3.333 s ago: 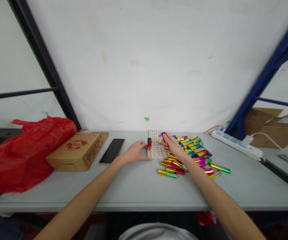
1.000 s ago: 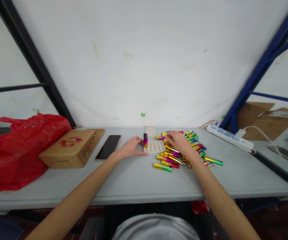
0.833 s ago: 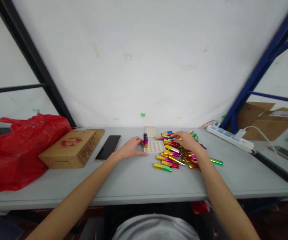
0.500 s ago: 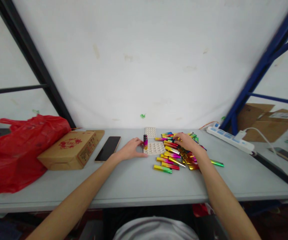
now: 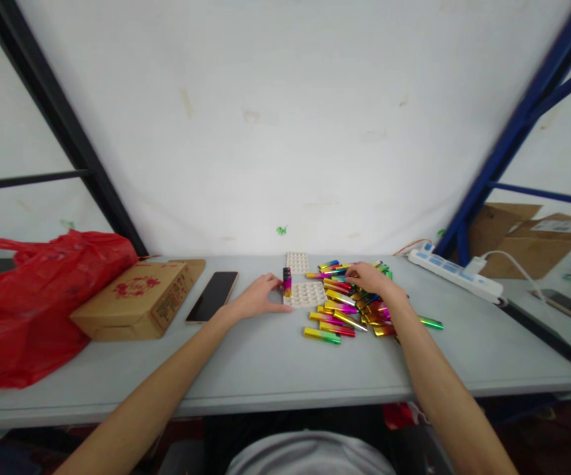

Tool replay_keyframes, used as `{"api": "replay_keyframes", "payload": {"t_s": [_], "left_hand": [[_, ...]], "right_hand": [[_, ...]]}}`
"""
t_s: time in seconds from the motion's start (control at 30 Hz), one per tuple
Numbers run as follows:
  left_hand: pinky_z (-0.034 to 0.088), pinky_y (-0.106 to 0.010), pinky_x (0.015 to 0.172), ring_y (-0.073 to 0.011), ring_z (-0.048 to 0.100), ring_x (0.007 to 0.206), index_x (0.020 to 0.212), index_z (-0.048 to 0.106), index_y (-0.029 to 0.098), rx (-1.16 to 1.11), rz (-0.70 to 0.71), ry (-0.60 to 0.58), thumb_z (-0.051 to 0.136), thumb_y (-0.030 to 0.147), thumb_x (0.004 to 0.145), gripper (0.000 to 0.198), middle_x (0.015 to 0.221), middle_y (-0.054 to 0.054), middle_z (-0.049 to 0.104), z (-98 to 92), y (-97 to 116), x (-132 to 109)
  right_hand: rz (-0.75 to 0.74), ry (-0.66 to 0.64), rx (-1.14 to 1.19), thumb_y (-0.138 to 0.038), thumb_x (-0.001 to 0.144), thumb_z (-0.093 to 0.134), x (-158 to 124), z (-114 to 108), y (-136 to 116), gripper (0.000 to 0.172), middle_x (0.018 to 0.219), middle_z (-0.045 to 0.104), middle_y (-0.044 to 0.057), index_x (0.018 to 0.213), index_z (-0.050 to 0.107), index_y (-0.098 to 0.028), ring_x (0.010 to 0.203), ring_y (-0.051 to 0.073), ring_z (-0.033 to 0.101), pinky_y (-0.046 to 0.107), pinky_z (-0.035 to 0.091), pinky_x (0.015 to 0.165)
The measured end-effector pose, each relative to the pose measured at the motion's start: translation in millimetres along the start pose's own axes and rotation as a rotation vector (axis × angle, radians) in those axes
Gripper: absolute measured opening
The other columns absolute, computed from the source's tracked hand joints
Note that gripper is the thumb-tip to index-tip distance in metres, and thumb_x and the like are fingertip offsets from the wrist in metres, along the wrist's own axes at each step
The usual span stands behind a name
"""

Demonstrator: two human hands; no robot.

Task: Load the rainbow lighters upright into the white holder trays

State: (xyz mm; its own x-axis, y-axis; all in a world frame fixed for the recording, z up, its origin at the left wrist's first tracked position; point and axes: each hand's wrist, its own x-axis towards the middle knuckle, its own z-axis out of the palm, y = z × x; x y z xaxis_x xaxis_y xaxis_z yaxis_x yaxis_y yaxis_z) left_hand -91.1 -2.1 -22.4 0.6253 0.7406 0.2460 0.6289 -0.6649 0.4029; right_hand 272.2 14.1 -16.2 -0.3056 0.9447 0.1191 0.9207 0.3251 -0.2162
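My left hand point(image 5: 261, 297) rests at the left end of a pale tray point(image 5: 309, 295) with rows of holes. Its thumb and fingers are spread apart around the tray's corner. Two or so dark-topped purple lighters point(image 5: 287, 284) stand upright in the left-hand holes, close to those fingers. My right hand point(image 5: 370, 277) is over a loose pile of shiny, many-coloured lighters point(image 5: 340, 298). Its fingers are bent down and drawn together among them, with the tips partly hidden. Which lighter they grip cannot be made out. A second pale tray point(image 5: 297, 262) lies behind the first.
Left of my hand lie a black-screened phone point(image 5: 212, 297), a brown cardboard box point(image 5: 129, 300) and a red plastic bag point(image 5: 42, 303). On the right are a white power strip point(image 5: 456, 272) with a cable and an opened carton point(image 5: 537, 241). A wall point(image 5: 285, 132) closes off the back.
The camera view has shifted very slightly. My right hand stays in the pile with only a small movement, and my left hand keeps its place beside the tray.
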Motion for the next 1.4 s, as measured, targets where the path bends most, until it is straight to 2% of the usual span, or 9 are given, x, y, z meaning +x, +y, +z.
{"api": "replay_keyframes", "payload": {"t_s": [0.27, 0.4, 0.53, 0.67, 0.8, 1.0, 1.1, 1.23, 1.4], "left_hand": [[0.05, -0.041, 0.092, -0.0312, 0.062, 0.103, 0.107, 0.069, 0.017, -0.007, 0.006, 0.011, 0.075, 0.076, 0.067, 0.07, 0.11, -0.012, 0.066, 3.8, -4.9, 1.6], [0.051, -0.04, 0.092, -0.0305, 0.062, 0.103, 0.108, 0.068, 0.018, -0.018, 0.005, 0.013, 0.075, 0.076, 0.068, 0.071, 0.11, -0.012, 0.065, 4.8, -6.1, 1.0], [0.05, -0.041, 0.093, -0.0306, 0.062, 0.102, 0.106, 0.068, 0.017, -0.02, -0.006, 0.017, 0.075, 0.076, 0.068, 0.07, 0.111, -0.013, 0.065, 4.1, -4.7, 0.0], [0.05, -0.041, 0.095, -0.0308, 0.062, 0.103, 0.104, 0.068, 0.017, -0.012, -0.007, 0.006, 0.075, 0.075, 0.068, 0.069, 0.112, -0.013, 0.065, 2.9, -3.7, -0.3], [0.05, -0.04, 0.094, -0.0309, 0.061, 0.105, 0.106, 0.068, 0.017, -0.006, -0.008, -0.003, 0.075, 0.075, 0.069, 0.069, 0.113, -0.014, 0.065, 3.0, -4.0, -0.4], [0.05, -0.04, 0.094, -0.0305, 0.061, 0.104, 0.106, 0.069, 0.017, -0.018, -0.012, 0.014, 0.076, 0.074, 0.067, 0.07, 0.112, -0.013, 0.066, 4.8, -5.4, -1.1], [0.05, -0.04, 0.093, -0.0309, 0.061, 0.105, 0.106, 0.068, 0.017, -0.021, -0.008, 0.015, 0.075, 0.076, 0.068, 0.07, 0.112, -0.013, 0.066, 5.9, -6.7, -1.3], [0.049, -0.04, 0.094, -0.0313, 0.061, 0.106, 0.107, 0.068, 0.017, -0.014, -0.005, 0.019, 0.074, 0.075, 0.07, 0.069, 0.112, -0.012, 0.065, 6.8, -6.9, -2.0], [0.049, -0.041, 0.094, -0.0308, 0.059, 0.106, 0.106, 0.067, 0.017, -0.035, 0.012, 0.012, 0.073, 0.074, 0.072, 0.067, 0.111, -0.012, 0.064, 5.9, -5.5, -2.5]], "right_hand": [[0.05, 0.151, 0.121, -0.021, 0.087, 0.07, -7.8, 0.2, 4.6, 0.009, 0.095, 0.076, 0.009, 0.095, 0.07, -0.017, 0.086, 0.021, 0.068, 0.032, 0.052, 0.081], [0.067, 0.368, 0.45, -0.026, 0.086, 0.068, -7.0, 1.6, 3.1, 0.015, 0.098, 0.074, 0.007, 0.099, 0.067, -0.019, 0.085, 0.02, 0.069, 0.035, 0.054, 0.082], [0.141, 0.566, 0.897, -0.045, 0.077, 0.075, -2.7, 5.2, -12.6, 0.04, 0.109, 0.07, 0.009, 0.107, 0.067, -0.019, 0.087, 0.02, 0.069, 0.037, 0.057, 0.083], [0.221, 0.532, 1.277, -0.049, 0.065, 0.084, 0.1, 5.9, -39.2, 0.057, 0.097, 0.069, 0.003, 0.112, 0.068, -0.022, 0.08, 0.017, 0.067, 0.034, 0.057, 0.077], [0.204, 0.459, 1.458, -0.046, 0.063, 0.087, 2.1, 4.1, -60.0, 0.054, 0.094, 0.07, 0.002, 0.109, 0.071, -0.022, 0.082, 0.016, 0.065, 0.03, 0.055, 0.075], [0.119, 0.397, 1.315, -0.058, 0.075, 0.074, -1.1, 5.8, -79.3, 0.049, 0.093, 0.07, 0.002, 0.107, 0.066, -0.022, 0.067, 0.012, 0.06, 0.027, 0.052, 0.065], [0.132, 0.292, 1.294, -0.064, 0.081, 0.065, -3.2, 8.6, -91.6, 0.051, 0.075, 0.062, -0.006, 0.114, 0.056, -0.026, 0.045, 0.007, 0.041, 0.02, 0.034, 0.042], [0.176, 0.143, 1.232, -0.068, 0.085, 0.057, 0.1, 14.5, -106.6, 0.046, 0.057, 0.04, -0.012, 0.107, 0.052, -0.027, 0.041, 0.008, 0.026, 0.019, 0.019, 0.039], [0.07, 0.394, 0.82, -0.066, 0.089, 0.052, 1.9, 16.2, -118.6, 0.048, 0.063, 0.05, -0.002, 0.071, 0.052, -0.021, 0.061, 0.015, 0.045, 0.025, 0.033, 0.055]]}}
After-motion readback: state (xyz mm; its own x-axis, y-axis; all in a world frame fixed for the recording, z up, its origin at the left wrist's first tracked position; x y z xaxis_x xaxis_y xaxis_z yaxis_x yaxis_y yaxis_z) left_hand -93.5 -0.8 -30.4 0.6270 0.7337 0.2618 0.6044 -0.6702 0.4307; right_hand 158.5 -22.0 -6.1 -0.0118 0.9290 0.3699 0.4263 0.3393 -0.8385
